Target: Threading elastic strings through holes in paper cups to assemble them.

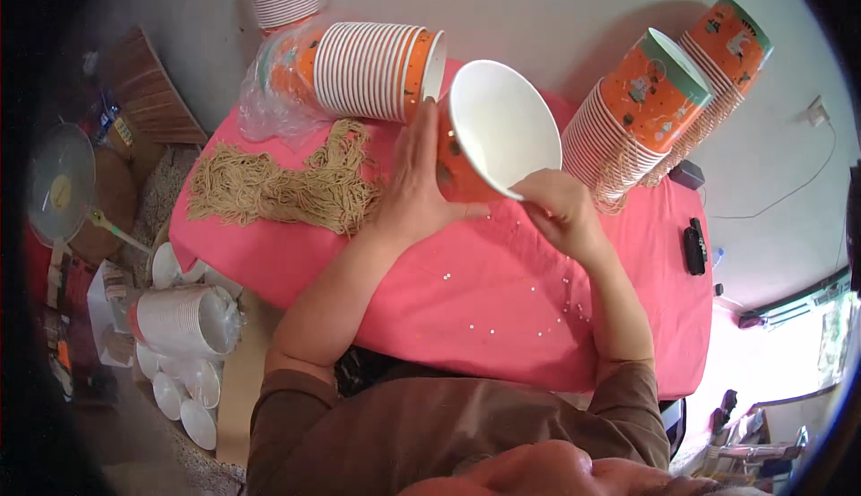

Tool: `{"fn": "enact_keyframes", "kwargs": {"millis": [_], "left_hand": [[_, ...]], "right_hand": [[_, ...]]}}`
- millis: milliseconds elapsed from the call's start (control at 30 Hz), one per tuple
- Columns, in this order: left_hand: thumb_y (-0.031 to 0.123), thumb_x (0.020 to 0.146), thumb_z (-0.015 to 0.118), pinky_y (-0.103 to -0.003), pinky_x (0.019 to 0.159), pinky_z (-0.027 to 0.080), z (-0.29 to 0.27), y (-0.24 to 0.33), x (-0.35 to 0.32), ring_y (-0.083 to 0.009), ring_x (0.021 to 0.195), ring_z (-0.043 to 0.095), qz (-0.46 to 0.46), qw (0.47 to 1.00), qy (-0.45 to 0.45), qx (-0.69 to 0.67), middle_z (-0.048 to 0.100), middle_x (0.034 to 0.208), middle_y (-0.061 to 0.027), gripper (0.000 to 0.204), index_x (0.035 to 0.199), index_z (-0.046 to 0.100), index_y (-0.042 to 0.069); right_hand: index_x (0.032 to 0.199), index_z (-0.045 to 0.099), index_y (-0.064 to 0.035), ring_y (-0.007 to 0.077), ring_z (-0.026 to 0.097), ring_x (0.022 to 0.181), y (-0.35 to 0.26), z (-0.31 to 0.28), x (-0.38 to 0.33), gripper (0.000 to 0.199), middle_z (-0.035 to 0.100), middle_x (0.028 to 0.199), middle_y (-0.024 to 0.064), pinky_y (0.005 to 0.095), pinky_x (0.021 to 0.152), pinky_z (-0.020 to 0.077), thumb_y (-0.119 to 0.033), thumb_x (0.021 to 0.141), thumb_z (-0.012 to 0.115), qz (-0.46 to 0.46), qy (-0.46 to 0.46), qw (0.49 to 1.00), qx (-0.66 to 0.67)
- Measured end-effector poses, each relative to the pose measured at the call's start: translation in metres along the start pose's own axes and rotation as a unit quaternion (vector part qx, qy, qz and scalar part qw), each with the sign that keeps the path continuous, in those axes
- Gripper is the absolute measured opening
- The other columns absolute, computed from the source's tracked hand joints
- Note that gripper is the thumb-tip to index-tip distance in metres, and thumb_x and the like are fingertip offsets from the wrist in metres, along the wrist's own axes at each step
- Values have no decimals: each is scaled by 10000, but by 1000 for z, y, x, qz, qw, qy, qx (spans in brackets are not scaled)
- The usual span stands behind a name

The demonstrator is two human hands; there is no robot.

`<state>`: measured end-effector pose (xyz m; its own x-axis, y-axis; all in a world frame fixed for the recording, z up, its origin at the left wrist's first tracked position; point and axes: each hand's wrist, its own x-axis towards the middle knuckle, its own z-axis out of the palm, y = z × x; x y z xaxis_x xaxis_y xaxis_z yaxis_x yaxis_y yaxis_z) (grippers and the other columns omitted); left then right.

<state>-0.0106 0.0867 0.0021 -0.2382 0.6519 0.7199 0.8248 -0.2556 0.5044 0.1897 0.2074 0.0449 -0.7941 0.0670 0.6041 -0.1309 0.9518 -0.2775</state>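
Above the pink tablecloth [430, 312], a paper bucket [507, 124], white inside and orange outside, is held tilted, with its mouth turned up and toward the right. Its outer wall is supported on the left side by the left hand [414, 182], whose fingers are stretched out, with the thumb spread well apart from them beneath the bucket. The near edge of the rim is pinched by the right hand [565, 213], with thumb and curled fingers clamped together on it.

Beside the left forearm, a heap of tan cords [273, 187] is laid on the cloth. Behind it, a stack of nested orange buckets [369, 70] is laid on its side, partly covered by a clear plastic bag [273, 110]. To the right, two stacks of upturned buckets [644, 97] are set side by side. Small white pellets [491, 332] are scattered near the right forearm, and a black object [694, 247] is placed near the right edge. At lower left, white tubs [197, 420] are gathered beside the table.
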Motion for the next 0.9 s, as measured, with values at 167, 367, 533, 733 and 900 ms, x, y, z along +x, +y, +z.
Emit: {"fn": "enact_keyframes", "kwargs": {"millis": [167,367,533,733,900], "left_hand": [[294,511,934,-508,1136,243,4,-5,2,-418,1403,202,-1,999,10,-43,150,1518,-252,1378,1484,-1,11],[257,513,931,-459,1146,248,-13,-6,7,-339,1417,212,-29,989,-45,-138,186,1522,-206,1336,1496,46,70],[288,628,864,-374,1130,253,-19,-23,7,-233,1373,277,-164,833,-109,-517,325,1461,-106,1168,1504,122,74],[441,841,679,-357,1098,300,2,-34,3,-217,1336,359,-223,833,-91,-498,350,1452,-136,886,1475,220,25],[385,812,747,-392,1130,268,9,-2,1,-247,1371,319,-108,870,-94,-471,308,1483,-169,980,1480,153,-17]], "right_hand": [[909,642,-31,308,640,799,-14,6,2,238,644,836,116,392,687,511,24,682,688,-46,10,998,-53],[816,620,-44,299,627,816,-7,-29,3,210,626,807,93,407,778,504,-30,649,747,-20,-25,998,-57],[844,628,-33,283,577,1047,7,-63,-3,171,660,923,76,420,907,449,-2,706,723,27,-48,998,12],[941,639,8,193,619,975,-4,-58,-8,133,669,944,74,384,934,457,-11,813,668,146,-7,966,214],[990,621,23,84,589,894,-8,-58,-7,153,642,932,34,261,779,500,-21,848,658,247,-57,909,331]]}}
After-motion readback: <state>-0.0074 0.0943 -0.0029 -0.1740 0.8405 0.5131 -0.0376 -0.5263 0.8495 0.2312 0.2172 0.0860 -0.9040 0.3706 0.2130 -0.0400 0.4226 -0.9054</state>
